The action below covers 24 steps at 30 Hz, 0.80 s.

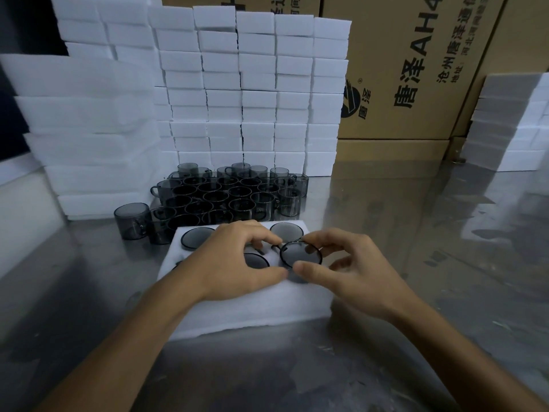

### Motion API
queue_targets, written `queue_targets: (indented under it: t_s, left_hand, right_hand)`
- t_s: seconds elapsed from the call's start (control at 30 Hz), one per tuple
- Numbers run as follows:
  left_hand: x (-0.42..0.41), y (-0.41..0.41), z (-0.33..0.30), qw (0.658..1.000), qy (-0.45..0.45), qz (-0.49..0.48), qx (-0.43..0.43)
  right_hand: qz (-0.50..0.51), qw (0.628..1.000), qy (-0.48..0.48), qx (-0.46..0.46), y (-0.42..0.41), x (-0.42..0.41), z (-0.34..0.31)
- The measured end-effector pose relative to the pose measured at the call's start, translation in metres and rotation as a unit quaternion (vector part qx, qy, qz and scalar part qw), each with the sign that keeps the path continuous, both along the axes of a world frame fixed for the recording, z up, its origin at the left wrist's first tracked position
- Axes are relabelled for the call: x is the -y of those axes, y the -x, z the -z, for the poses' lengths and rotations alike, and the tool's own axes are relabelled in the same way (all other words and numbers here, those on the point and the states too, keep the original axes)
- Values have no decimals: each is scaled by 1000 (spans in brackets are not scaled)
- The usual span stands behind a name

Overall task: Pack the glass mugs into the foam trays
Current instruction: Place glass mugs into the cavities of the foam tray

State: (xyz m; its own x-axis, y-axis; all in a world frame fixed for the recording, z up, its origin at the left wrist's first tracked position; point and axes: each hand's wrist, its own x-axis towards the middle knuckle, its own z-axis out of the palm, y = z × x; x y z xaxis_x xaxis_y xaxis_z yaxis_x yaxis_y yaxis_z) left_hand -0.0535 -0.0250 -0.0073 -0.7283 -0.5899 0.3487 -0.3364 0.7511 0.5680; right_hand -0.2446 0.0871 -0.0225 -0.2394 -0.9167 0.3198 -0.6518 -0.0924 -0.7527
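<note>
A white foam tray [252, 310] lies on the steel table in front of me, with smoky glass mugs sunk into its holes, among them one at the back left [196, 237] and one at the back right [286, 231]. Both hands meet over a dark glass mug [300, 254] at the tray's right side. My left hand [234, 263] pinches its rim from the left with thumb and fingers. My right hand [341, 263] pinches the same rim from the right. Another seated mug [257, 260] shows partly under my left hand.
A cluster of several loose smoky mugs [228, 197] stands behind the tray, one more [132, 220] at its left. Stacks of white foam blocks [246, 84] rise behind and at the left [86, 129]. Cardboard boxes [416, 69] and another foam stack [511, 120] stand at the right.
</note>
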Motion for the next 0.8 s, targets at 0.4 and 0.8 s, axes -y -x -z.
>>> queue_targets:
  t_s: [0.4, 0.8]
  left_hand:
    - [3, 2, 7, 999, -8, 12, 34]
    - [32, -60, -16, 936, -12, -348, 58]
  right_hand:
    - [7, 997, -71, 33, 3, 5, 1]
    - [7, 988, -103, 117, 0, 11, 11]
